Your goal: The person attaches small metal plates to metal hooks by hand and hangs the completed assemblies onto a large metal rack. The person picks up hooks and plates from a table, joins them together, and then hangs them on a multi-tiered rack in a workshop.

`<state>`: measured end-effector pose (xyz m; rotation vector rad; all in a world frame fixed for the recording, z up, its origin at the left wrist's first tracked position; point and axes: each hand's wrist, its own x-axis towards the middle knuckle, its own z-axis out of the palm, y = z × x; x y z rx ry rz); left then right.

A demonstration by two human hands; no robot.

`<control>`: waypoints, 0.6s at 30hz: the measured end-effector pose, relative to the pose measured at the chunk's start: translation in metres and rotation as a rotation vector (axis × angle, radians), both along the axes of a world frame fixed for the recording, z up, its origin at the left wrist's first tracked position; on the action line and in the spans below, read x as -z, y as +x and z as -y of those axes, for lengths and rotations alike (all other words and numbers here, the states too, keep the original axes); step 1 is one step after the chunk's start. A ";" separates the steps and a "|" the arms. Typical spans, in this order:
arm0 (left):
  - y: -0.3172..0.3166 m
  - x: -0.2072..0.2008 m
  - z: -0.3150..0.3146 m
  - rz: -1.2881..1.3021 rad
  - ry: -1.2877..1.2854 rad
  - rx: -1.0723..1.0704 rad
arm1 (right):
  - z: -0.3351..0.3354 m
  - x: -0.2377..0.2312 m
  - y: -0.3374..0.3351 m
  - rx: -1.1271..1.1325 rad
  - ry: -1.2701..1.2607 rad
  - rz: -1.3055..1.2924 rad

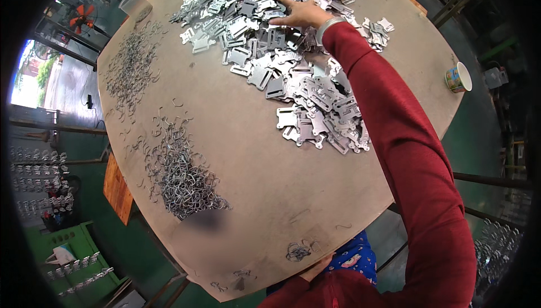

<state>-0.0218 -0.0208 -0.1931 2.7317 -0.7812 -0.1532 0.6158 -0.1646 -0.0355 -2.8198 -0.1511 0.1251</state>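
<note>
My right hand (303, 14) reaches across the table to a big heap of flat silver metal plates (239, 55) with slots and small holes. Its thumb and fingers are spread apart over the plates, with nothing seen between them. Whether the fingertips touch the plates I cannot tell. Part of my left hand (316, 267) shows low at the near table edge, its fingers hidden. Closest to it lies a small cluster of bent wire hooks (297, 251). The red right sleeve covers some plates at the heap's right side.
A dense pile of wire hooks (183, 181) lies left of centre, with scattered hooks (132, 63) farther back. A clear plastic tub (134, 3) stands at the far left edge, a paper cup (458, 77) at the right edge. A blurred patch hides the near left corner.
</note>
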 end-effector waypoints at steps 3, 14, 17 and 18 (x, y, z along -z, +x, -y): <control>-0.003 0.006 -0.002 0.352 0.257 0.213 | -0.028 -0.007 -0.035 0.113 0.001 0.042; 0.024 -0.071 0.002 -0.322 -0.973 -0.279 | -0.001 -0.027 -0.142 -0.128 -0.092 -0.426; 0.019 -0.082 -0.001 -0.191 -0.962 -0.261 | -0.005 -0.042 -0.178 -0.166 -0.115 -0.508; 0.018 -0.087 -0.002 -0.159 -0.970 -0.264 | -0.005 -0.045 -0.190 -0.139 -0.134 -0.520</control>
